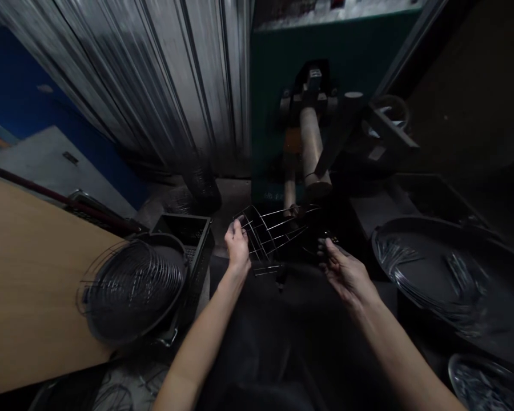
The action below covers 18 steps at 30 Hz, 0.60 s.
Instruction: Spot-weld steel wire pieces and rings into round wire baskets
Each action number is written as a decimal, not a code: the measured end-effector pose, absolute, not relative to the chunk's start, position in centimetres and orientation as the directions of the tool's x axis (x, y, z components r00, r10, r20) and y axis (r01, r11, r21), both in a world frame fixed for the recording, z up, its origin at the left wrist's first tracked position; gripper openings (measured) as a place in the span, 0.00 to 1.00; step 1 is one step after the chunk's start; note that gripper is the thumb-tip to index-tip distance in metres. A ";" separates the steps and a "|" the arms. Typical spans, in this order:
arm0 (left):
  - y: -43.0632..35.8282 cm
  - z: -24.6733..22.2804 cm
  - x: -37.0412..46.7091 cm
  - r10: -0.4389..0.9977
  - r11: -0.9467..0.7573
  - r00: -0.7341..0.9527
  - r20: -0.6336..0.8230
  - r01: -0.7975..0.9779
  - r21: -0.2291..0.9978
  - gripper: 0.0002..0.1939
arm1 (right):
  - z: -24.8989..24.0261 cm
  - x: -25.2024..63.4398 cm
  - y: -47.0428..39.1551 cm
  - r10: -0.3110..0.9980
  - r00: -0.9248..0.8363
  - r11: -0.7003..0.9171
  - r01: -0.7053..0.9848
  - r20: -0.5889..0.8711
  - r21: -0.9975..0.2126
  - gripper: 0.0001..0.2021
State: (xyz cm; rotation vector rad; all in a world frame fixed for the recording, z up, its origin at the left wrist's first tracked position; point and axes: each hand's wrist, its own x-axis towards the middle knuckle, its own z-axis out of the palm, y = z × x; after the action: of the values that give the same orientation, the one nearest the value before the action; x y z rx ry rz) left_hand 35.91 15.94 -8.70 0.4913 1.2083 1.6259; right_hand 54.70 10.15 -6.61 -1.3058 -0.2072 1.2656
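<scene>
My left hand is closed on the left edge of a thin metal wire rack, which looks like an open cage of bent rods. The rack is tilted in front of the machine, close to the tip of its lower electrode arm. Whether the two touch I cannot tell. To the right of the rack, my right hand has its fingers curled together, thumb against the fingertips. Anything pinched there is too dark and small to name. Above the rack, the thick upper cylinder arm points toward me.
On the left, a round pan holds many wire rings, beside a dark plastic crate. A large pan with bent wire pieces stands right, above a smaller bowl of metal parts. A green machine body rises ahead.
</scene>
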 end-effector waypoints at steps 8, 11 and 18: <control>15.9 -9.5 36.2 0.881 -0.003 -0.426 -0.205 -0.438 0.899 0.15 | -8.7 58.0 6.9 0.816 0.518 -0.206 -0.152 -0.256 -0.967 0.18; 15.0 -10.3 36.8 0.878 -0.016 -0.427 -0.218 -0.480 0.877 0.15 | -11.6 61.0 4.2 0.867 0.486 -0.181 0.521 0.114 -0.834 0.22; 6.8 -10.7 35.5 0.887 -0.057 -0.429 -0.169 -0.467 0.883 0.19 | -15.1 65.0 1.6 0.984 0.156 -0.119 0.934 0.086 -0.337 0.20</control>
State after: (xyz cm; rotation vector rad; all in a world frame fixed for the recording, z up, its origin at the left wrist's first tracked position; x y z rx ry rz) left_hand 35.54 6.78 -10.72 0.5295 1.1739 1.6867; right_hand 64.99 1.62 -15.15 -2.1272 -1.8441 0.2256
